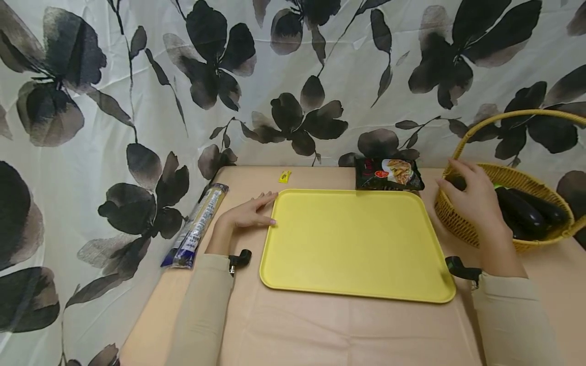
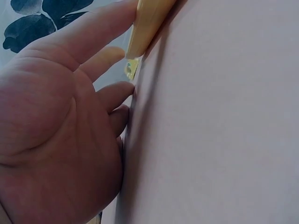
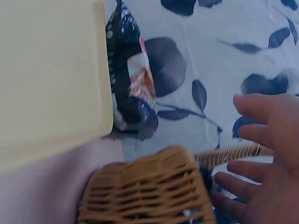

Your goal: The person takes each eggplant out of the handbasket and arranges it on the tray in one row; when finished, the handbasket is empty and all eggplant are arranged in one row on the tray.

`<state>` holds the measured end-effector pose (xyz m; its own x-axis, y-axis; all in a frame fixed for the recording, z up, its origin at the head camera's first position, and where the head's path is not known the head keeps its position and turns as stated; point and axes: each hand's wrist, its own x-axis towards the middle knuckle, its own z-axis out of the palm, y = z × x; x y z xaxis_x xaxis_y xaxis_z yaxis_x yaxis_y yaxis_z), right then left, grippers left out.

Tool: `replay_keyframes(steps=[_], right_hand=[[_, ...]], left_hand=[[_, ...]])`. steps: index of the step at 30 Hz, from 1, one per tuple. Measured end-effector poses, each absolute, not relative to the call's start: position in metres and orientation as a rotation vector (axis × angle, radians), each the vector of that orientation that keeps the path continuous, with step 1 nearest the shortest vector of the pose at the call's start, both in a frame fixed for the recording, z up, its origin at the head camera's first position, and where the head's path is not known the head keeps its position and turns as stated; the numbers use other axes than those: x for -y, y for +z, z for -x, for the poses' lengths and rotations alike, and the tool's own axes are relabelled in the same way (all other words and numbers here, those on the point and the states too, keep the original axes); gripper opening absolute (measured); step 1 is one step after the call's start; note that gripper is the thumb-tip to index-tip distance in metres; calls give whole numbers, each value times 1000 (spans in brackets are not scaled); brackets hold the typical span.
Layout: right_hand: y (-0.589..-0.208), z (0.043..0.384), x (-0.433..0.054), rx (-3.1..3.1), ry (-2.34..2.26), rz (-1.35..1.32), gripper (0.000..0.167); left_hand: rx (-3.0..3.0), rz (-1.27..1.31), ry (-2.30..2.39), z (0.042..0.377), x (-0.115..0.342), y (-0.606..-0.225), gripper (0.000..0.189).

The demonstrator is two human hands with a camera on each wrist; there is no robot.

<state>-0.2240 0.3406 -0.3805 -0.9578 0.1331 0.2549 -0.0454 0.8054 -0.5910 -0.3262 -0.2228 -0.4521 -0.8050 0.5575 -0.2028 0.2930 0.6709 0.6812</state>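
Observation:
A yellow tray (image 1: 352, 244) lies on the table. My left hand (image 1: 247, 212) rests at its upper left edge, the fingers fairly straight and touching the rim; the left wrist view shows the thumb against the tray's side. On the right stands a wicker basket (image 1: 460, 229) holding dark, glossy eggplants (image 1: 522, 213). Over the basket's left rim reaches my right hand (image 1: 476, 195), its fingers loosely bent. The right wrist view shows those fingers spread apart with nothing between them. Part of a dark thing under the right fingertips is hidden.
Behind the tray leans a black food packet (image 1: 389, 174). A small yellow sachet (image 1: 285, 177) lies near the back edge. One long, narrow package (image 1: 201, 223) lies along the table's left edge. The basket's tall handle (image 1: 517, 114) arches above the right hand. A flowered curtain (image 1: 293, 76) hangs behind.

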Motion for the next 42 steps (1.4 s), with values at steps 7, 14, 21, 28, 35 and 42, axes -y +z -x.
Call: replay_keyframes(steps=[7,14,21,28,35,42], right_hand=[[-388,223,-354,2797,900,142,71],[-394,228,-361,2885,763,200,76],[-392,227,-368,2938,770,189,73],[-381,223,-378,3009,876,164,69],[-377,219,-389,3064,1016,155,78],[-375,214,-396,3113,1061,126,85]], left_hand=[[-2467,-638,940,326,222,-450,99],[-2461,-599,993,324,222,-450,99],[-2459,-592,1002,323,224,-450,98],[-2473,-582,990,323,224,-450,98],[-2467,-585,1002,322,223,-449,97],[-2466,-584,994,324,223,-451,98]])
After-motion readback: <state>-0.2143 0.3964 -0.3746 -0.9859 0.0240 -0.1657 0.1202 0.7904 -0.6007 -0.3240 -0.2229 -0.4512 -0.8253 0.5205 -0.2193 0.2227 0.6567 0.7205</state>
